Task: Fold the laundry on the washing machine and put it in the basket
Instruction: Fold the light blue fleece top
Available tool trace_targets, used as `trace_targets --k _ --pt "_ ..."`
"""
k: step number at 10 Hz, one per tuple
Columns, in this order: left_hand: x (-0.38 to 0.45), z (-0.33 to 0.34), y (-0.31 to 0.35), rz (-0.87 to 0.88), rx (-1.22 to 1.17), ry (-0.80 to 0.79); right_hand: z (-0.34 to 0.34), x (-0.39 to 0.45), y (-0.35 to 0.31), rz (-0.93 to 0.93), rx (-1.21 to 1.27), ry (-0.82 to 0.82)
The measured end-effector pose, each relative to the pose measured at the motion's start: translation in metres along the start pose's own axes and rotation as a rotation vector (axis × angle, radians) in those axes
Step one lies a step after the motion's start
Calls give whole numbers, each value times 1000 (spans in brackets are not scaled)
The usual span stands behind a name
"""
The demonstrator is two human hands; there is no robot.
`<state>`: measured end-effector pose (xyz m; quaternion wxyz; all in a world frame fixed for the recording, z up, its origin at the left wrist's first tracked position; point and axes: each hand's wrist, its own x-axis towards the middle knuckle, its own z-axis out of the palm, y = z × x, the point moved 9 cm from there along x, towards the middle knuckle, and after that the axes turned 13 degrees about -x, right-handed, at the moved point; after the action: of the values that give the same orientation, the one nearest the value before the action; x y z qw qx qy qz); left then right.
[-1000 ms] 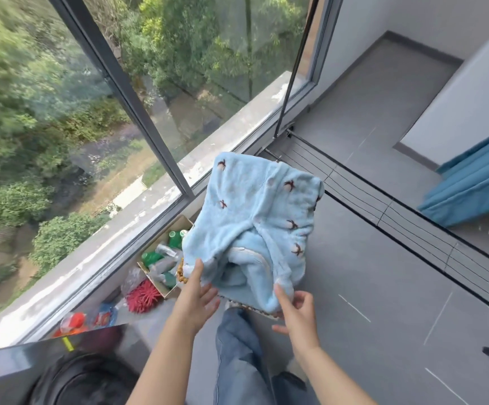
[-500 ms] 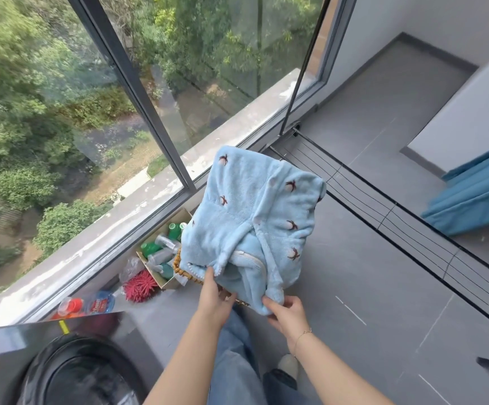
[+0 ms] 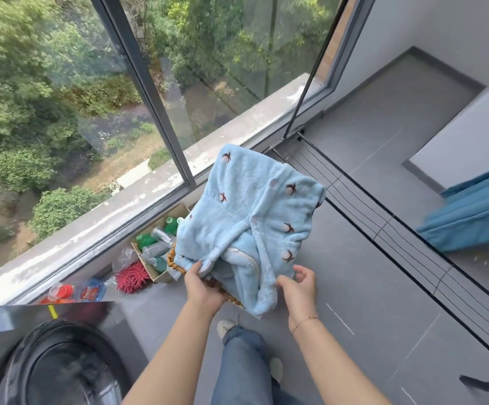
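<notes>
The pale blue fleece garment (image 3: 246,226) hides nearly all of the woven wicker basket (image 3: 174,260); the dark round washing machine (image 3: 59,366) is cut off by the bottom edge.

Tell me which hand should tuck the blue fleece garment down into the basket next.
Left, probably. The left hand already pinches the light blue fleece garment at its edge right over the wicker basket rim. The right hand is open beside the garment's hanging corner, gripping nothing.
</notes>
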<state>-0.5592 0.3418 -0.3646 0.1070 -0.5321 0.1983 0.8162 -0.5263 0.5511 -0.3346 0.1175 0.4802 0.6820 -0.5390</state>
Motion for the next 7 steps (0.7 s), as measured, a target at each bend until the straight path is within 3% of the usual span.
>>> trace_targets --k 1,2,3,4,5,6,7 --pt "4 -27 15 163 -158 193 -10 -1 -72 -253 -77 57" --pt "7 -49 11 256 -160 400 4 4 -133 -392 -182 -46" --pt "6 -57 13 260 70 587 18 15 -179 -483 -306 -112" --pt "13 -41 26 261 220 588 26 33 -221 -604 -412 -104" --pt "39 -40 23 198 133 503 28 64 -255 -673 -548 -39" --pt "50 -37 26 230 -14 477 23 102 -278 -628 -605 -1" --pt "63 -18 36 334 -91 349 52 141 -303 -630 -805 -63"
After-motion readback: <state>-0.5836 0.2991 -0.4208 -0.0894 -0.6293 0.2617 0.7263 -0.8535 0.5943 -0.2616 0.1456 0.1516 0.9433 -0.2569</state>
